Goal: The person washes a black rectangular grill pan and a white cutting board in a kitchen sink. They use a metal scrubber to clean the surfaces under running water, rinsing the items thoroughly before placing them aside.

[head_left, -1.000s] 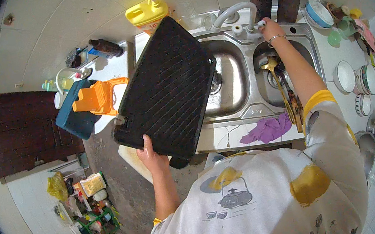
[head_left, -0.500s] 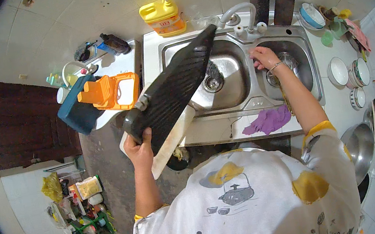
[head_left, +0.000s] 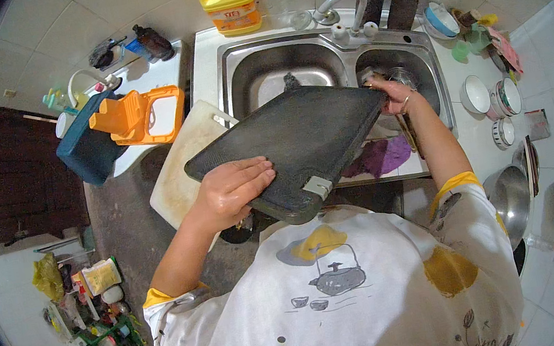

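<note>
Shirt fabric (head_left: 353, 311), white and printed with a teapot, is seen nearest. Just beyond it, the near edge of a black chopping board (head_left: 287, 143) is tipped toward the body, and a small grey fitting (head_left: 317, 188) is carried at its near corner. The left hand (head_left: 236, 186) is laid on the board's upper face near its left end, the fingers held together and almost straight; its thumb is hidden, so whether the edge is pinched cannot be told. By the right hand (head_left: 394, 96) the far right corner is gripped.

A purple cloth (head_left: 381, 157) is partly covered by the board, as is a white chopping board (head_left: 180, 162) that juts out on the left. The black board is held across the front of the steel sink (head_left: 229, 73), which is set in a white counter (head_left: 203, 49). Farther back, a tap (head_left: 346, 0) and a yellow bottle (head_left: 230, 13) are placed.

The step in hand is judged to be the steadying of the board at the sink, probably for washing. By the next move, support at both ends and a level tilt would be called for.
</note>
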Tool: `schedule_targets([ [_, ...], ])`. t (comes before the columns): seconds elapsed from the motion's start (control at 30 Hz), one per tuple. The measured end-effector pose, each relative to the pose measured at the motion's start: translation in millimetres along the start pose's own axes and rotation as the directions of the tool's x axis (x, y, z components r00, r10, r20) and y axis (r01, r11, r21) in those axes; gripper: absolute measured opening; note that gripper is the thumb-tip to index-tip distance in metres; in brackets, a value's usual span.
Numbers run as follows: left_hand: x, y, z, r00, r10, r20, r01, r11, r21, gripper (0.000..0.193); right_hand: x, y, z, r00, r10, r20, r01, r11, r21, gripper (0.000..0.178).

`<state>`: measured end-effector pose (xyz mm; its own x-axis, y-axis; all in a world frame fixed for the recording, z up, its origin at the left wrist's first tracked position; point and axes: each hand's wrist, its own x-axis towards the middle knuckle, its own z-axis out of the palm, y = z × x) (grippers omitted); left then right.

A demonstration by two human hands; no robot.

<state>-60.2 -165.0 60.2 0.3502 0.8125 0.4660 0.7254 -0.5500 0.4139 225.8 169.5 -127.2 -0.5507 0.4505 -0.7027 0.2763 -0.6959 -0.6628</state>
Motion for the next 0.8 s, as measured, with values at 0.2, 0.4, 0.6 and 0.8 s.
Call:
schedule_targets([
  [0.2, -17, -20, -4, 0.995, -0.047, -0.089, 0.072, 0.949, 0.306, 0.027, -28, 5, 1, 0.997, -0.079, -0.011, 0.077, 0.988, -0.137, 0.024],
  [0.4, -65, -31, 28, 0.419, -0.673, -0.609, 0.646, 0.693, -0.32, 0.065, -46, 38, 24, 0.952, -0.3, -0.06, 0.306, 0.932, 0.195, 0.027],
  [0.6, -124, -80, 67, 0.087, -0.94, 0.33, -0.028, -0.334, -0.942, 0.041, -15, 63, 10, 0.81, -0.56, -0.176, 0.533, 0.827, -0.178, 0.042],
  [0.8, -140, -104, 82, 0.031, -0.97, 0.242, 0.169, -0.233, -0.958, 0.029, -22, 61, 40, 0.793, -0.601, -0.099, 0.587, 0.797, -0.139, 0.042],
])
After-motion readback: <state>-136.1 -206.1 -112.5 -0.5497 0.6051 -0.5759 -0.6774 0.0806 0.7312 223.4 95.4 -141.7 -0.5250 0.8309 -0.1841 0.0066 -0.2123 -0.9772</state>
